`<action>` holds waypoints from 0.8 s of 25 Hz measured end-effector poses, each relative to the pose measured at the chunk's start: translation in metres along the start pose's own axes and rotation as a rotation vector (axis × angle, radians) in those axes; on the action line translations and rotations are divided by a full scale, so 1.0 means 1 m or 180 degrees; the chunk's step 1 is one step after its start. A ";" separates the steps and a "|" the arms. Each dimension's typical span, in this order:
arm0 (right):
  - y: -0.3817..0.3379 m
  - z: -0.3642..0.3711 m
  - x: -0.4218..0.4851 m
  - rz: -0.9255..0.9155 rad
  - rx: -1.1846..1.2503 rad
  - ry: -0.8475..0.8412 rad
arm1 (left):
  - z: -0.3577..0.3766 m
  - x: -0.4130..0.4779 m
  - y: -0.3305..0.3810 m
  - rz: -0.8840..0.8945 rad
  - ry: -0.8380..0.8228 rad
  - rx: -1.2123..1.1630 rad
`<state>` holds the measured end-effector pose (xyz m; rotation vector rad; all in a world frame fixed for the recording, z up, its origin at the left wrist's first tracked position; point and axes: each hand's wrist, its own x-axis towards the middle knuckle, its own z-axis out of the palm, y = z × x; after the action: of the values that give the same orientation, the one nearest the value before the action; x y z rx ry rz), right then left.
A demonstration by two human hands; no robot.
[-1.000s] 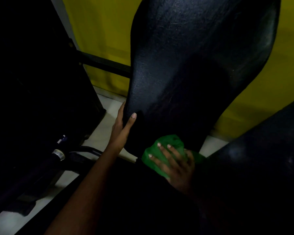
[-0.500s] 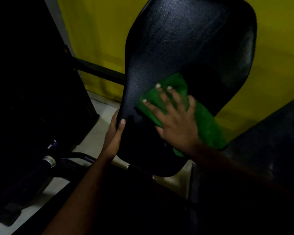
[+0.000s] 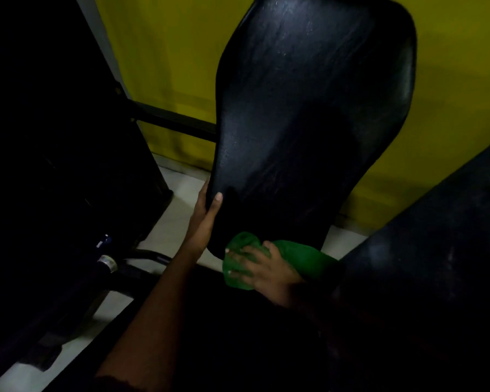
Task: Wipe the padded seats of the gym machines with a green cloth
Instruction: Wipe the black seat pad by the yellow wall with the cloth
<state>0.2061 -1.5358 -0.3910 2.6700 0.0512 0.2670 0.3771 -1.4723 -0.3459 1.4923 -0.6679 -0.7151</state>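
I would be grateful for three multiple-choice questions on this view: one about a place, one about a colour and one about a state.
1. Where on the padded seat is the green cloth?
A. At its top edge
B. At its lower end
C. In its middle

2. What colour is the wall behind the seat?
A. Yellow
B. White
C. Blue

3. What is the left hand doing?
A. Hanging free
B. Gripping the seat's left edge
C. Holding the cloth

Answers:
1 B: the right hand presses the cloth at the bottom of the seat.
2 A: yellow shows on both sides of the seat.
3 B: its thumb lies on the seat's front face at the left edge.
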 end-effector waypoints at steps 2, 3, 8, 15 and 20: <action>0.001 -0.022 0.006 -0.0256 0.0164 -0.0637 | -0.004 -0.013 0.006 -0.0097 -0.0012 0.0138; 0.003 -0.031 0.009 -0.0242 0.0272 -0.0935 | -0.006 -0.020 0.008 -0.0195 -0.0032 0.0176; 0.020 -0.101 0.015 0.0293 0.1194 -0.1198 | -0.022 -0.063 0.028 -0.0713 0.0234 0.0694; 0.008 -0.179 -0.014 0.0465 0.1401 -0.1978 | -0.069 -0.181 0.055 -0.0939 -0.0176 0.2170; -0.042 -0.222 -0.042 0.0180 0.1902 -0.1878 | -0.080 -0.294 0.073 -0.1432 0.0063 0.2755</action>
<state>0.1215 -1.4044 -0.2222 3.2216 -0.1532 -0.6197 0.2526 -1.1979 -0.2597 2.4959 -0.6651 -0.7855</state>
